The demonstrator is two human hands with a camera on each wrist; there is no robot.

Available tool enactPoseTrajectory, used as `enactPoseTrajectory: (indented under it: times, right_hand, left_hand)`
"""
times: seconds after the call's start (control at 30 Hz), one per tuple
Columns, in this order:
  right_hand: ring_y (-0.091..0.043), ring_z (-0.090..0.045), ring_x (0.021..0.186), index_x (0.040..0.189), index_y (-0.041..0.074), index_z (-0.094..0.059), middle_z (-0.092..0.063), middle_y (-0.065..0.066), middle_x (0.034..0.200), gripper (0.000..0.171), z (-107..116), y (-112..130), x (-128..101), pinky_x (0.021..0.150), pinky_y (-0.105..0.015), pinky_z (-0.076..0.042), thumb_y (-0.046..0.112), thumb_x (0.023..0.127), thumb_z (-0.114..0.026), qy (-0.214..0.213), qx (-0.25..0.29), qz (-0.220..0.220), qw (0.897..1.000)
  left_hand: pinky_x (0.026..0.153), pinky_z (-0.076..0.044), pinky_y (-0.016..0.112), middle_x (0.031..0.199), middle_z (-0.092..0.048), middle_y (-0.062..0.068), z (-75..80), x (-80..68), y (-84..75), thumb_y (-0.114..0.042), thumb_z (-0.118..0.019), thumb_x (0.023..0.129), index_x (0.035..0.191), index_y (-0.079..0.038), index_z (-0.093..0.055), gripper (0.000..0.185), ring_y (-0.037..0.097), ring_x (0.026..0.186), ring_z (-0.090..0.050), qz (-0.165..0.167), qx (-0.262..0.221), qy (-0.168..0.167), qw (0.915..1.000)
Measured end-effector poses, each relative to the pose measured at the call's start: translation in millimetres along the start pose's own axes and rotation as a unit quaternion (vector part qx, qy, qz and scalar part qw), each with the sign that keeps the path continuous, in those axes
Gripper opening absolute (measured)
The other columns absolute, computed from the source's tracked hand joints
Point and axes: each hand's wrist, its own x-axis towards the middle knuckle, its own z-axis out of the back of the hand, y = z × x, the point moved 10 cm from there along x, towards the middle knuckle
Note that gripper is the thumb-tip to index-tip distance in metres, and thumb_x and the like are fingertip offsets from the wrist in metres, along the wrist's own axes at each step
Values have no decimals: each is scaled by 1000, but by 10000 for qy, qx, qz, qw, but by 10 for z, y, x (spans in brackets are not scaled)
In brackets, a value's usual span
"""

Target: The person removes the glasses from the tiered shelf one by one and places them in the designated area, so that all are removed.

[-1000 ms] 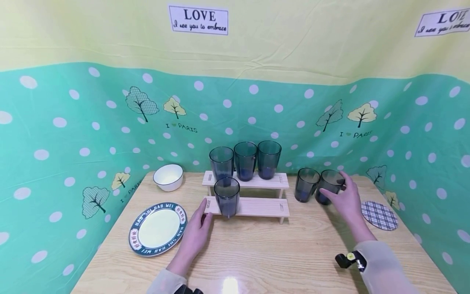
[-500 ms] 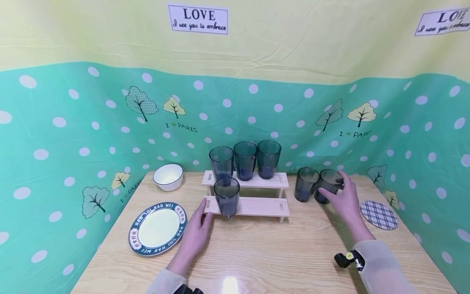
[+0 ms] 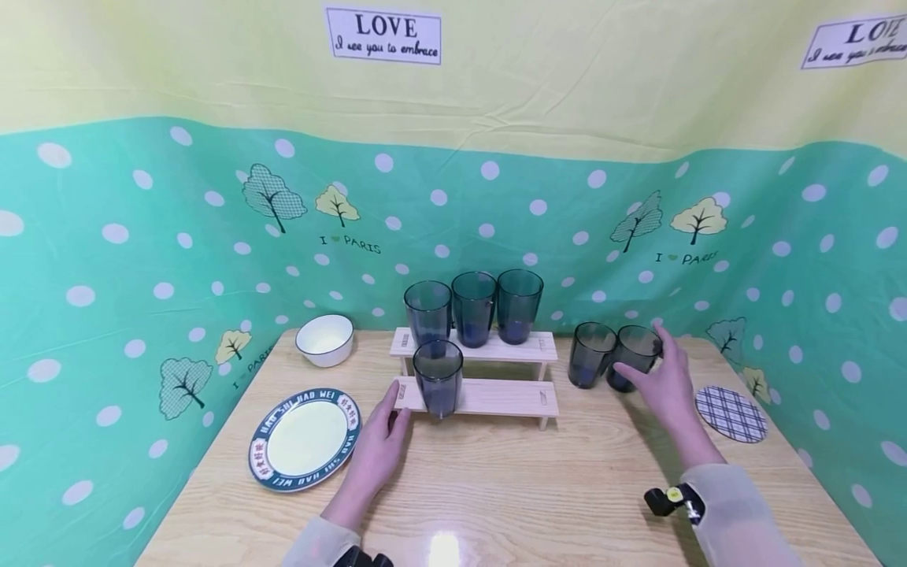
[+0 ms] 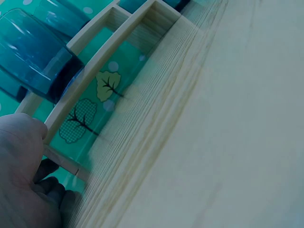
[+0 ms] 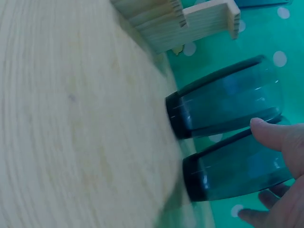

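Note:
My right hand has its thumb and fingers around the upper part of a dark tinted drinking glass that stands upright on the table. Just left of it stands a matching glass. My left hand grips the left end of the front step of a small two-step wooden shelf; in the left wrist view its thumb lies at the board's edge, with curled fingers beneath. One glass stands on the front step near that hand. On the back step, three glasses stand in a row.
A plate with a dark patterned rim lies on the table at the left. Behind it sits a white bowl. A round checked mat lies right of my right hand. A green and yellow cloth hangs behind the table.

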Motion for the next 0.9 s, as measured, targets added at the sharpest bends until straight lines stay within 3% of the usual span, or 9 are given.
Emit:
enactPoseTrajectory:
  times: [0.27, 0.43, 0.9]
  right_hand:
    - [-66, -32, 149, 178, 14, -17, -26, -37, 169, 111, 175, 259, -82, 115, -85, -35, 27, 96, -91, -395, -144, 266, 9988]
    - [-60, -30, 154, 177, 13, -20, -26, -33, 171, 109, 225, 522, -175, 120, -81, -32, 27, 96, -91, -520, -33, 583, 9969]
    - [-51, -27, 160, 177, 25, -28, -28, -21, 176, 102, 49, 1188, -434, 124, -79, -28, 26, 96, -90, -407, 412, 995, 9934]
  left_hand:
    - [132, -30, 56, 174, -38, 19, 3, -4, -2, -32, -54, 118, 176, -15, -31, 65, 38, 161, -37, -15, 43, -34, 10000]
    - [132, -30, 57, 174, -39, 20, 1, 0, 1, -33, -54, 117, 176, -15, -31, 65, 39, 161, -37, 7, 58, -52, 10000]
    - [130, -32, 60, 172, -41, 22, -3, -3, -11, -31, -55, 117, 175, -13, -31, 65, 42, 159, -39, -74, 78, -117, 9999]
